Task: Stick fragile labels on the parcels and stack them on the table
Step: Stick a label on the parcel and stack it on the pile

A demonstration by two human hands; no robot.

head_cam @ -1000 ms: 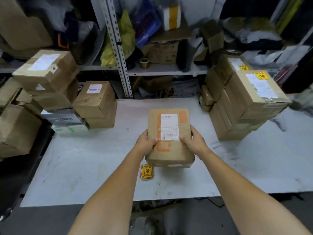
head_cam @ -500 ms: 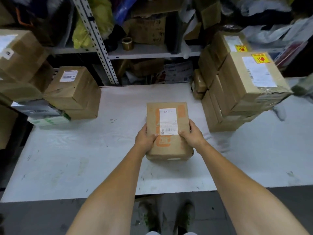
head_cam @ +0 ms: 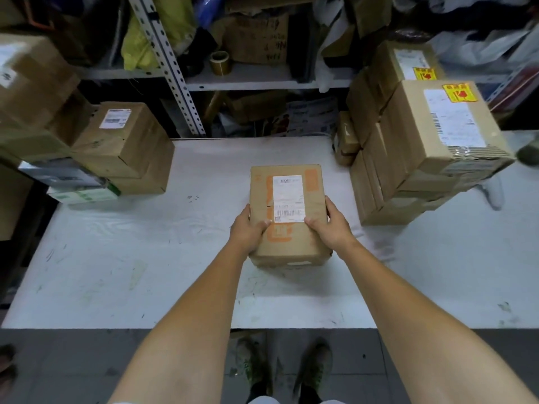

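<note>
Right now a brown parcel (head_cam: pixel 288 228) is in the middle of the white counter (head_cam: pixel 145 258). I cannot tell if it rests on the counter or is held just above it. Both hands hold it. The left hand (head_cam: pixel 248 233) grips the parcel's left edge, with the thumb on top and the fingers (head_cam: pixel 246 214) wrapped down the side. The right hand (head_cam: pixel 332 228) grips the parcel's right edge the same way. A white label (head_cam: pixel 288 198) with a bar code is stuck on top of the parcel, and both thumbs touch its near corners. Right of the parcel stands a tall stack of boxes (head_cam: pixel 408 170); its top box has a yellow sticker (head_cam: pixel 460 93). Left of the parcel are more boxes (head_cam: pixel 128 147). Behind the parcel, a shelf (head_cam: pixel 262 80) holds a tape roll (head_cam: pixel 220 63).
</note>
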